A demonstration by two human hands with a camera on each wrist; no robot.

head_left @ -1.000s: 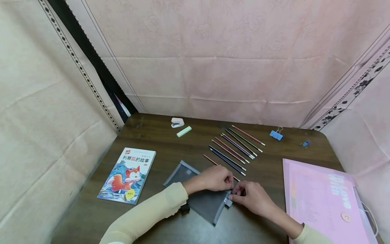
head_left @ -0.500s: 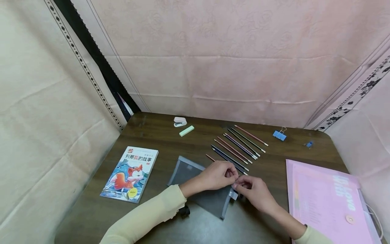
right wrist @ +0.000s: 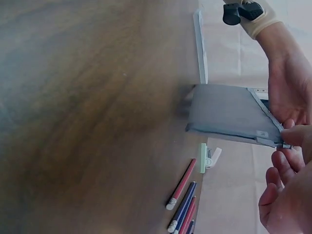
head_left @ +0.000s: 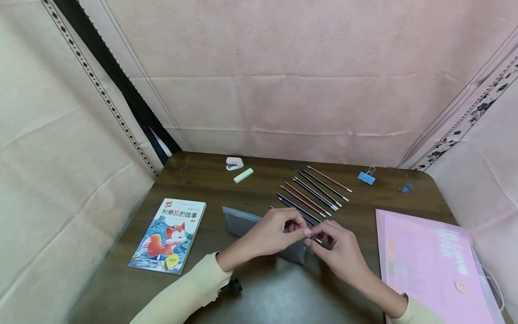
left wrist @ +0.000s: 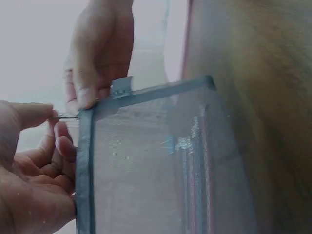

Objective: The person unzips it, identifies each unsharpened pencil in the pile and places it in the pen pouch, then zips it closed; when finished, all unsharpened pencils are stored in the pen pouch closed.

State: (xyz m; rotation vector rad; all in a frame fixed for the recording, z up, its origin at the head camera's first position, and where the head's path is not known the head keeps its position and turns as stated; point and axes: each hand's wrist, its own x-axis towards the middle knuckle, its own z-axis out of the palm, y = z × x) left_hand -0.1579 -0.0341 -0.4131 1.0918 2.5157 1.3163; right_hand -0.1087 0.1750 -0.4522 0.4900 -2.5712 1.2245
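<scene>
A grey mesh zip pouch [head_left: 238, 221] is tilted up over the table, its upper edge between both hands. My left hand [head_left: 277, 231] pinches a thin metal zipper pull [left wrist: 66, 117] between thumb and finger at the pouch's corner. Opposite it, my right hand [head_left: 341, 249] pinches that same corner, fingertips nearly meeting those of the left. Beside the right thumb a small grey fabric tab [left wrist: 122, 87] sticks out from the edge. Several pencils [head_left: 311, 191] lie in a slanting row just beyond the pouch, and pencils show through the mesh in the left wrist view.
A book with a fox cover [head_left: 167, 236] lies at the left. Behind are a white stapler [head_left: 234, 163] and a pale green eraser-like block [head_left: 243, 175]. A blue binder clip [head_left: 366, 178] and a small blue item [head_left: 406, 189] sit back right, near a pink folder [head_left: 425, 265].
Both hands have raised the pouch's near edge, so it tips from lying nearly flat to standing steeply. The left hand has turned, its fingers now on the zipper pull.
</scene>
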